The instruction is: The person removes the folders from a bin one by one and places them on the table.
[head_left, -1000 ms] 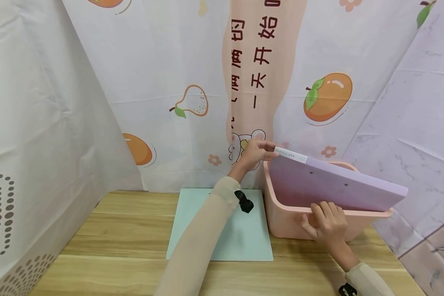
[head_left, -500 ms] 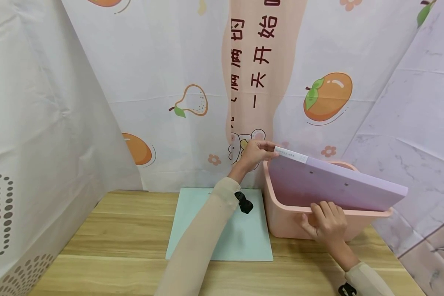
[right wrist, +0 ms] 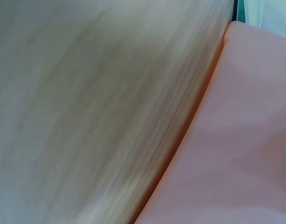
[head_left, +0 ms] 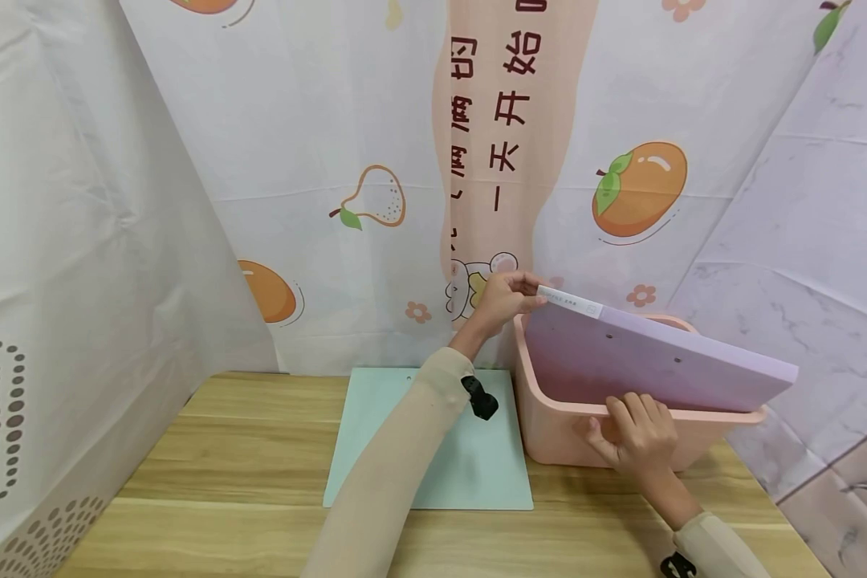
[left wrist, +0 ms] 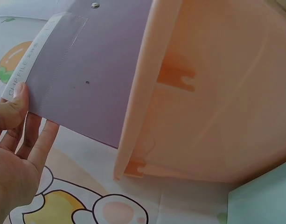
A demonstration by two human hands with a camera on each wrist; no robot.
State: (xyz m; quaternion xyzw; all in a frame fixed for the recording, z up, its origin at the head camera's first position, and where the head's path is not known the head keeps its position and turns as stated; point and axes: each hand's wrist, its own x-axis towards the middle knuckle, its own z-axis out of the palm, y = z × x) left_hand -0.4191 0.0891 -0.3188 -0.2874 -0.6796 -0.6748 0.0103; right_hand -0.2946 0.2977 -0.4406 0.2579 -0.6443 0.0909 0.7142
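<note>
A lilac clip file (head_left: 650, 353) stands slanted in a pink storage bin (head_left: 563, 433), its labelled spine uppermost and its upper part sticking out over the rim. At the spine's left end, my left hand (head_left: 504, 301) pinches the file's corner. The left wrist view shows the thumb on the white spine label (left wrist: 34, 55) and the other fingers behind the corner. My right hand (head_left: 641, 437) grips the bin's front rim, fingers hooked over it and thumb outside. That hand is out of sight in the right wrist view, where the bin's side (right wrist: 240, 130) fills the right part.
A flat mint-green folder or board (head_left: 470, 466) lies on the wooden table (head_left: 238, 457), left of the bin and partly under my left forearm. Behind stands a fruit-printed curtain (head_left: 296, 120). White sheeting (head_left: 58, 201) hangs along the left side.
My left hand and the file's upper edge have shifted a tiny bit to the right. The right hand, the bin and the mint-green piece stay put.
</note>
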